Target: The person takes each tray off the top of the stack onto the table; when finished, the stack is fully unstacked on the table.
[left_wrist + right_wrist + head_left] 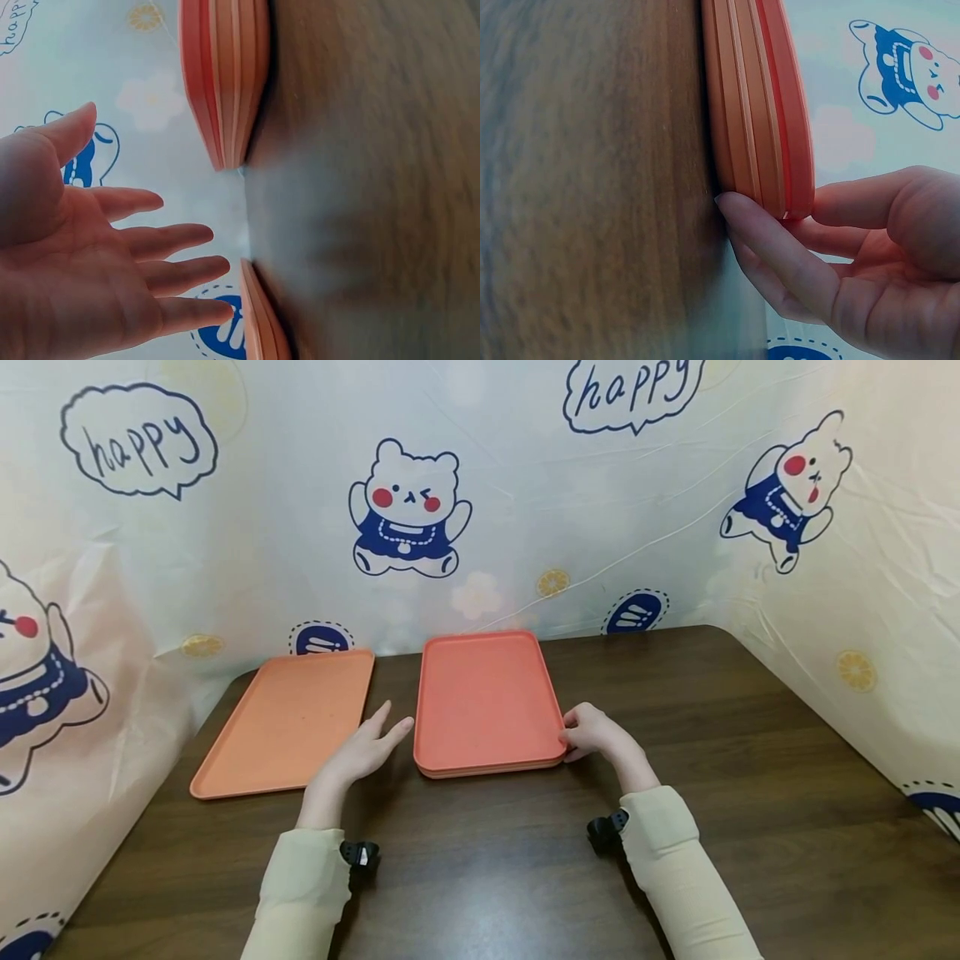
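Note:
A stack of shallow rectangular trays, coral-red tray (487, 702) on top and orange trays (742, 112) beneath, lies on the table before me. My right hand (596, 731) grips the near right corner of the stack. In the right wrist view, its thumb meets the red tray's edge and its fingers curl along the stack's side down to the tabletop. My left hand (363, 750) has its fingers spread, in the gap between the stack and an orange tray (292, 722) on the left. In the left wrist view, the left palm (75, 277) shows with nothing in it.
The dark wooden table (480, 860) reaches back to a pale curtain (510, 485) printed with bears and lettering. Dark wrist cameras sit at the left cuff (362, 856) and right cuff (606, 833). The orange tray on the left lies near the table's left edge.

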Demonstrator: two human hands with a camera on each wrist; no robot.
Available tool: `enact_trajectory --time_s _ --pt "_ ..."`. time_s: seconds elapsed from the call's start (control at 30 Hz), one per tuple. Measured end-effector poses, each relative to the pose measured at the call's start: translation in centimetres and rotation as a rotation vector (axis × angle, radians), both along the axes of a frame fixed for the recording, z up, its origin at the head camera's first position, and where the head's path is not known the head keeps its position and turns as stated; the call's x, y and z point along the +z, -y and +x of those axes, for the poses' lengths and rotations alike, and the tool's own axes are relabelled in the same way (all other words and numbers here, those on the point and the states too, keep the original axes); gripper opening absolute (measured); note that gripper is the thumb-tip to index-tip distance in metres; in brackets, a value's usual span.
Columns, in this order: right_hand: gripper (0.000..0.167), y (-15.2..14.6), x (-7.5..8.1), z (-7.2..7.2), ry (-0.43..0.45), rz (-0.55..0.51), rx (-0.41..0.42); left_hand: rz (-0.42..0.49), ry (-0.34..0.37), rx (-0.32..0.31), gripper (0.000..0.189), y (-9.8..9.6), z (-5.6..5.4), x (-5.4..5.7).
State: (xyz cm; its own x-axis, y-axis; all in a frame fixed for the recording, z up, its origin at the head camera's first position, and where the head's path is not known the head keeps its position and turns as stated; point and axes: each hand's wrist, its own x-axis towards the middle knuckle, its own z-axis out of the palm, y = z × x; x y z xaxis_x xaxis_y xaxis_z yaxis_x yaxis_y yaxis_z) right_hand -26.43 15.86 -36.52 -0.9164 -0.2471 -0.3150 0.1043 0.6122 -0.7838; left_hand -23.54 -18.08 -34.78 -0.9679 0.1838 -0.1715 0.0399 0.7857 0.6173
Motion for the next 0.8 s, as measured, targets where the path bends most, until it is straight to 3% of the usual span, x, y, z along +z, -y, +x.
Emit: enact_trajectory --time_s 0.6,0.8 --pt "0.024 -0.1 -0.1 -0.2 -0.014 -0.004 0.005 0.033 -0.011 -0.030 0.078 -1.8 -0.1 -0.4" --pt "0.024 -0.1 -0.2 -0.1 -0.015 -0.005 0.009 0.055 0.026 -0.021 0.083 -2.4 -0.1 -0.8"
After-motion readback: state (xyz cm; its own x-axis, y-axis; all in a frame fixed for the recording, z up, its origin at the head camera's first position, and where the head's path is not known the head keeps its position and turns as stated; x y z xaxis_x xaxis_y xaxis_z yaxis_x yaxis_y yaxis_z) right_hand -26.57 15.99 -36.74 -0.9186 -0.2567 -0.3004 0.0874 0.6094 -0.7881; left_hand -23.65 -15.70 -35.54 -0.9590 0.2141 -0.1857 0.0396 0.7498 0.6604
